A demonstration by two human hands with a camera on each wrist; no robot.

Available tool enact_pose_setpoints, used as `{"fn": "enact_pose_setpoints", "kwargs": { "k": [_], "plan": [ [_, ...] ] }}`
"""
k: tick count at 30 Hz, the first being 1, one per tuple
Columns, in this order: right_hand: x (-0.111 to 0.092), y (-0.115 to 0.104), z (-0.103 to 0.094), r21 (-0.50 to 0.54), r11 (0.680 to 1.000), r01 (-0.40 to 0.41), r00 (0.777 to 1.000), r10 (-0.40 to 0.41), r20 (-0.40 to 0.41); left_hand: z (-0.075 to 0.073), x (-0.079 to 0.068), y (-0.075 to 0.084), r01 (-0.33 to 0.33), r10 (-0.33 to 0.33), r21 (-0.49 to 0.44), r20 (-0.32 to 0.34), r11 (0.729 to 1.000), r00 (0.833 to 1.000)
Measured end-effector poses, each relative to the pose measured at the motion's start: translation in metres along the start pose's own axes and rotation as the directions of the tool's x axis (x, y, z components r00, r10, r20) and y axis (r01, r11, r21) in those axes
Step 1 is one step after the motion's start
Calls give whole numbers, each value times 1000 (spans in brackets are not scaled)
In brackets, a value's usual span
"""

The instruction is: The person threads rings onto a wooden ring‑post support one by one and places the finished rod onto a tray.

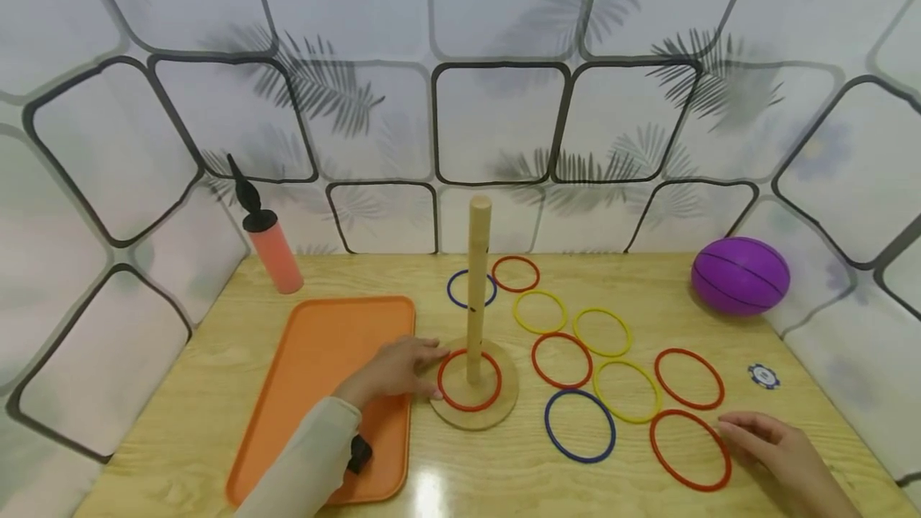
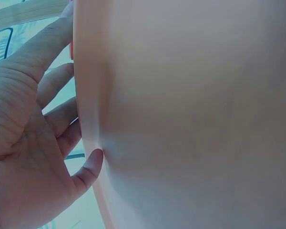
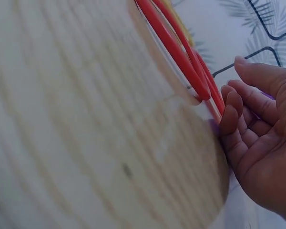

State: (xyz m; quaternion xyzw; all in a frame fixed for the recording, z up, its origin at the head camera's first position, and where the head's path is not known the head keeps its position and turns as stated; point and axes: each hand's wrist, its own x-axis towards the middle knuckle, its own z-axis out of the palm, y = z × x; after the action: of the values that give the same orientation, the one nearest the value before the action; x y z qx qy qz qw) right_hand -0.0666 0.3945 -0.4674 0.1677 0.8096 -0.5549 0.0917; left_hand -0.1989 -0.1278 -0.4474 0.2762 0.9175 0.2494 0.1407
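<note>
A wooden peg (image 1: pixel 478 286) stands upright on a round wooden base (image 1: pixel 507 390), with a red ring (image 1: pixel 469 409) lying around its foot. At the base's left edge is my left hand (image 1: pixel 392 372), its index finger and thumb spread beside that ring; whether they touch it I cannot tell. In the left wrist view the left hand's fingers (image 2: pixel 57 86) are fairly straight, their tips partly hidden by the tray's edge. My right hand (image 1: pixel 780 450) rests on the table beside the nearest red ring (image 1: pixel 691 486). Its fingers (image 3: pixel 231 119) curl loosely, and the thumb is apart.
Several red, yellow and blue rings, such as a blue ring (image 1: pixel 580 458), lie right of the peg. An orange tray (image 1: pixel 324 358) under my left forearm holds a black object (image 1: pixel 358 454). A pink pump (image 1: pixel 276 258), purple ball (image 1: pixel 741 276) and poker chip (image 1: pixel 763 376) stand farther out.
</note>
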Motion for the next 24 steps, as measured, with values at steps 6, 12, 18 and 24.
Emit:
{"fn": "enact_pose_setpoints", "kwargs": {
  "k": [6, 12, 18, 24],
  "plan": [
    [2, 4, 1, -81, 996, 43, 999, -44, -6, -1, 0, 0, 7, -7, -3, 0, 1000, 1000],
    [4, 4, 6, -306, 946, 102, 992, -118, -33, -1, 0, 1, 7, -7, -2, 6, 1000, 1000],
    [7, 6, 11, -391, 899, 195, 975, -222, -25, -1, 0, 0, -3, 3, 2, 0, 1000, 1000],
    [8, 2, 11, -460, 863, 206, 970, -241, -17, -1, -1, 2, -6, 6, -9, 2, 1000, 1000]
  ]
}}
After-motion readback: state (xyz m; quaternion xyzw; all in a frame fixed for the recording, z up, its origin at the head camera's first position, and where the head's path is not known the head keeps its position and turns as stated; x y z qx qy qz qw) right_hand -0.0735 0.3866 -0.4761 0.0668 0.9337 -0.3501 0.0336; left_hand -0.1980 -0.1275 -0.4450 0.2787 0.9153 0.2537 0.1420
